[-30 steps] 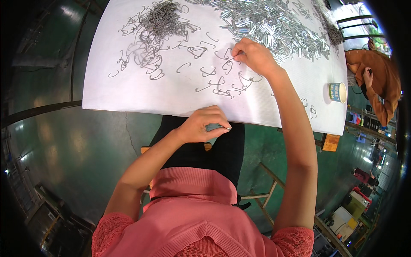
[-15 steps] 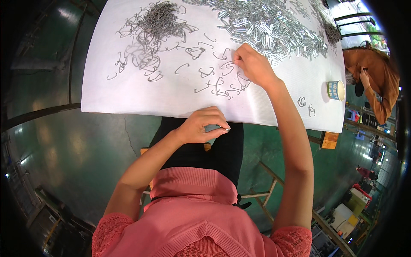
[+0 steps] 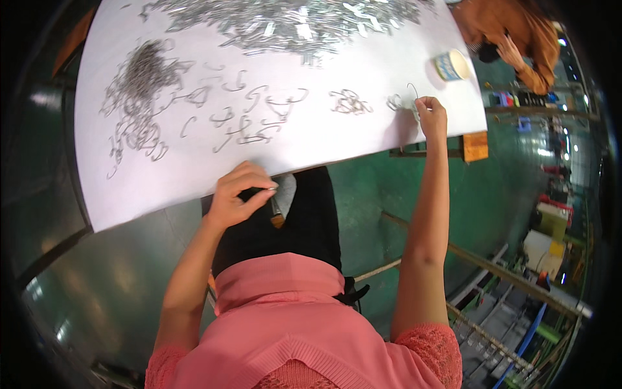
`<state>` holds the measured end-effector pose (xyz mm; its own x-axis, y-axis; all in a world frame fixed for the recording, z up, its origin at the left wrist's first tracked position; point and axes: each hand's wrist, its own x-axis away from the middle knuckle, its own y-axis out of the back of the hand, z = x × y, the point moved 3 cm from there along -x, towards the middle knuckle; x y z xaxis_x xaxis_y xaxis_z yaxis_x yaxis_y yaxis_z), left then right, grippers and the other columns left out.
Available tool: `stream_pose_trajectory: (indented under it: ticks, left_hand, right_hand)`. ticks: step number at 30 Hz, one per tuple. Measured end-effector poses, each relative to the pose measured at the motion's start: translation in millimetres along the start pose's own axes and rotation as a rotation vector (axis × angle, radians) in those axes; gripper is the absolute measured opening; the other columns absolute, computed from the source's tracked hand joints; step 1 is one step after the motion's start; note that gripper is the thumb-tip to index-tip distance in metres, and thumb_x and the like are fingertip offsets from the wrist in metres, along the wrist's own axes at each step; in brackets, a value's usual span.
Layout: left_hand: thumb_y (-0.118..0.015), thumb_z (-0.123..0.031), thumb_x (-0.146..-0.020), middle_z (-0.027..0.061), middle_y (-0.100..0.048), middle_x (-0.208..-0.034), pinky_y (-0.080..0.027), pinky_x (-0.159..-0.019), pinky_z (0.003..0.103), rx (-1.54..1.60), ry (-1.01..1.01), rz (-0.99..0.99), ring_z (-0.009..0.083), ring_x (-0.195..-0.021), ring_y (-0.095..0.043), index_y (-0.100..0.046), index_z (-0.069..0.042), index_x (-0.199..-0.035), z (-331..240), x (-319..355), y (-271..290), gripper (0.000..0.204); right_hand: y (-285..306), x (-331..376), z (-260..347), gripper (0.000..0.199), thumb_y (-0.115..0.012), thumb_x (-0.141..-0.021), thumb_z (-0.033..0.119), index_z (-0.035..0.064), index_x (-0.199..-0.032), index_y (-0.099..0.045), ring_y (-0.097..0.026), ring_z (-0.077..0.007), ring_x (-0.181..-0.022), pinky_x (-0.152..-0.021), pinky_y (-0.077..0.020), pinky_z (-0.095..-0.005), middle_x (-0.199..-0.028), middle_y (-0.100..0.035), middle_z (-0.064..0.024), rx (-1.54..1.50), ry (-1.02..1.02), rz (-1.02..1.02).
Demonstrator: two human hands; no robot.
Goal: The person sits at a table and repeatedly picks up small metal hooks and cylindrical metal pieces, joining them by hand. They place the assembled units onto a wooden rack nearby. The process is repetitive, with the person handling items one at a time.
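Over the right part of the white table [image 3: 311,133], my right hand [image 3: 432,118] pinches a thin bent wire hook [image 3: 413,89] that stands up from its fingertips. Beside that hand lies a small group of wire hooks [image 3: 393,102], and another group of hooks [image 3: 350,102] is farther left. My left hand [image 3: 241,192] is at the table's near edge above my lap, thumb and forefinger pressed together. A small shiny bit shows at its fingertips, too small to name. Several loose wire hooks [image 3: 249,126] are spread beyond the left hand.
A tangled heap of wire hooks [image 3: 146,71] sits at the left. Short silver metal pieces [image 3: 291,26] form a wide pile at the far side. A paper cup [image 3: 451,66] stands near the right edge. Another person in brown [image 3: 508,32] is at the far right.
My right hand has moved right, from the loose hooks to the small group near the cup, now with a hook in its fingers. The view has turned; my left hand keeps its pinch.
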<state>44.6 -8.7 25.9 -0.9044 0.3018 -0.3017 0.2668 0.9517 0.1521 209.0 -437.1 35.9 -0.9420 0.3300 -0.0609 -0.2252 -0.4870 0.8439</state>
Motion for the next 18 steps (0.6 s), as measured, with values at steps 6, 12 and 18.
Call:
stream_pose_trajectory:
  ticks: [6, 12, 18]
  left_hand:
    - [-0.069, 0.006, -0.073, 0.0073, -0.066, -0.081, -0.047, -0.074, 0.032, -0.023, 0.02, -0.005, 0.0209, -0.08, -0.06, -0.067, -0.002, -0.083, -1, 0, -3, 0.014]
    - [-0.071, 0.005, -0.073, 0.0057, -0.065, -0.081, -0.046, -0.072, 0.03, -0.055, 0.04, -0.019, 0.0194, -0.078, -0.059, -0.069, -0.004, -0.085, -6, -2, 0, 0.015]
    - [-0.072, 0.005, -0.073, 0.0062, -0.065, -0.081, -0.045, -0.071, 0.03, -0.027, 0.016, -0.052, 0.0191, -0.077, -0.058, -0.069, -0.004, -0.086, -2, 3, 1, 0.016]
  right_hand:
    - [21, -2, -54, 0.032, -0.068, -0.081, 0.028, 0.0027, -0.101, -0.066, -0.065, -0.0293, -0.082, -0.077, -0.0501, -0.0397, -0.094, -0.067, -0.0151, 0.142, -0.132, 0.022]
    - [-4, 42, 50, 0.02, -0.066, -0.084, 0.014, 0.0072, -0.103, -0.063, -0.065, -0.0281, -0.082, -0.073, -0.051, -0.0386, -0.1, -0.062, -0.0139, -0.07, 0.288, -0.071]
    - [-76, 107, 175, 0.015, -0.065, -0.08, 0.004, 0.0078, -0.095, -0.065, -0.065, -0.0278, -0.076, -0.066, -0.0513, -0.038, -0.094, -0.063, -0.0097, 0.015, 0.58, 0.219]
